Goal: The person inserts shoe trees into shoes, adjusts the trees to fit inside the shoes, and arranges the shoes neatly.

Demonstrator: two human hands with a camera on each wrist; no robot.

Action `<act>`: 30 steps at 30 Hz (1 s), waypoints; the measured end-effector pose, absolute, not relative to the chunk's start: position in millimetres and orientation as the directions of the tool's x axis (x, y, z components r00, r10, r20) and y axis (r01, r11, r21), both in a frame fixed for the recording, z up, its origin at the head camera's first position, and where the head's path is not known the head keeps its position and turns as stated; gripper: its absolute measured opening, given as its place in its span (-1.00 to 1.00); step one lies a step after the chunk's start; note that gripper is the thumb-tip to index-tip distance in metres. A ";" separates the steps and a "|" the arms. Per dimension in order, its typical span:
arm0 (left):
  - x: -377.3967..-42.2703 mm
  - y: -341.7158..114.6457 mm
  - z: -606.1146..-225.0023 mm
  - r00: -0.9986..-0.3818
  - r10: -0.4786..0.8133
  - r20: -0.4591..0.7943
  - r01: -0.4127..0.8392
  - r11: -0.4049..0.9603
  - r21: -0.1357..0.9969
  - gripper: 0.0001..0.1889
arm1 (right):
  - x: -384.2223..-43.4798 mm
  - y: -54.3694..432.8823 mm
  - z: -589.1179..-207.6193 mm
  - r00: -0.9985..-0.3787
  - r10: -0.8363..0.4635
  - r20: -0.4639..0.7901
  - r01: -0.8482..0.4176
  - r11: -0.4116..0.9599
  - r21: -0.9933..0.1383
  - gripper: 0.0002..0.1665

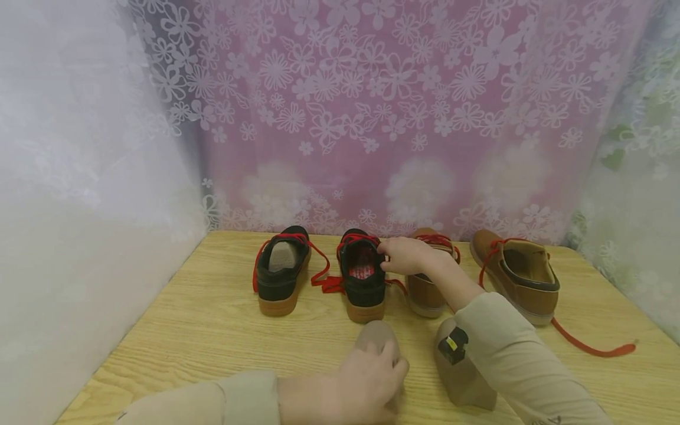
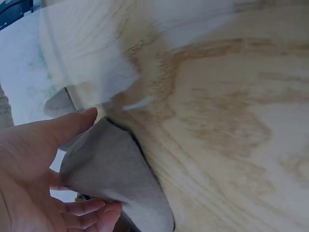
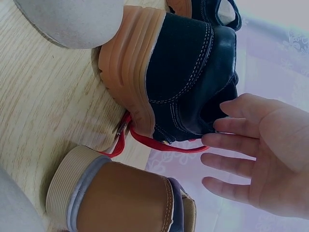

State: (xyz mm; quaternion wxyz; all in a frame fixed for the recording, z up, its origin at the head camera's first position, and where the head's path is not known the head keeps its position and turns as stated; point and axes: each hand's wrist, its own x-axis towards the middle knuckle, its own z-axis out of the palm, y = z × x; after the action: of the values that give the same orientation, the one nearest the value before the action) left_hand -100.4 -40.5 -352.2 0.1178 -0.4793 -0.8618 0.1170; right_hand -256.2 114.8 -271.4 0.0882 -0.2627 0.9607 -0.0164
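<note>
Four lace-up shoes stood in a row on the far part of a wood-grained bench (image 1: 186, 330), heels toward the viewer. At left was a black shoe (image 1: 277, 289) with a beige filler (image 1: 283, 257) inside; right of it, a second black shoe (image 1: 365, 295); then a tan shoe (image 1: 425, 296) and, farthest right, a brown shoe (image 1: 528, 294). Their laces were red. The person's right hand (image 1: 408, 255) was at the second black shoe's right rim, fingers loosely extended; contact could not be told. Nearer, the left hand (image 1: 369, 378) gripped a taupe form (image 1: 377, 333) between thumb and fingers, behind that shoe's heel. Another form (image 1: 461, 378) lay to its right, beside the right sleeve (image 1: 504, 336).
</note>
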 end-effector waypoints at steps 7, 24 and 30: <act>-98.7 -39.0 -352.9 -0.539 0.842 0.020 0.754 0.493 -0.433 -0.36 | -258.0 114.6 -269.9 -0.845 -0.502 -0.184 -0.495 0.865 -0.086 -0.52; -97.8 -35.7 -351.6 -0.559 0.829 0.016 0.707 0.487 -0.513 -0.54 | -258.3 113.2 -268.3 -0.842 -0.509 -0.177 -0.503 0.861 -0.081 -0.54; -96.8 -36.7 -351.3 -0.542 0.840 0.019 0.726 0.479 -0.494 -0.59 | -257.5 113.1 -268.5 -0.843 -0.506 -0.182 -0.500 0.862 -0.084 -0.54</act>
State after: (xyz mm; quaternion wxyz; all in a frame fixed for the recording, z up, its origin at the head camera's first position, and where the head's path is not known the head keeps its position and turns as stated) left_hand -96.8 -36.7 -351.3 0.1304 -0.4606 -0.8500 0.2198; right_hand -257.5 113.1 -268.5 0.0993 -0.2621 0.9598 -0.0165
